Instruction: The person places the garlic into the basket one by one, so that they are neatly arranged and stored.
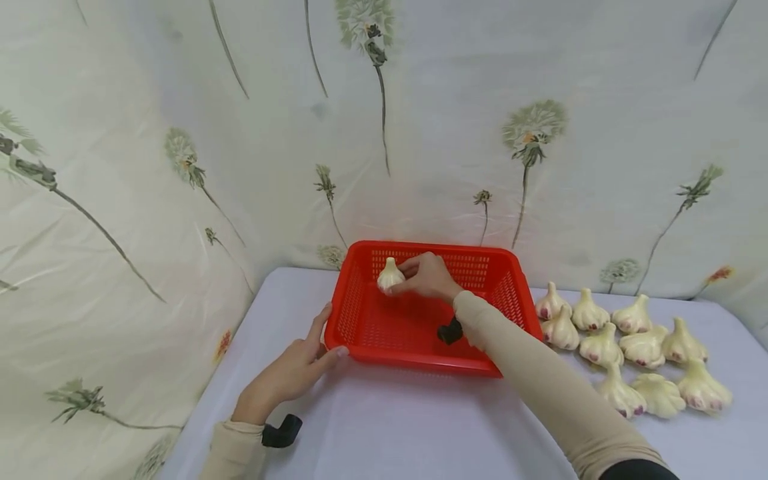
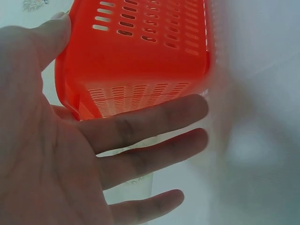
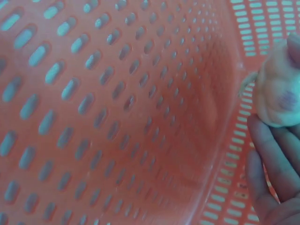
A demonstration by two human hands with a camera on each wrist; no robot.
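The red perforated basket (image 1: 396, 360) stands on the table, with nothing lying on the part of its floor that shows. Inside its back left corner, my right hand (image 1: 429, 277) pinches a garlic bulb (image 1: 390, 277) with the stem up. In the right wrist view the fingers of my right hand (image 3: 276, 173) hold the bulb (image 3: 276, 93) close to the basket wall (image 3: 140, 93). My left hand (image 1: 294, 370) rests at the basket's front left corner. The left wrist view shows its thumb on the rim and the other fingers of my left hand (image 2: 61, 140) extended along the outside of the basket (image 2: 136, 61).
Several garlic bulbs (image 1: 602, 347) lie grouped on the white-covered table (image 1: 420, 427), right of the basket. A flower-patterned sheet (image 1: 444, 133) hangs behind the table and along its left side.
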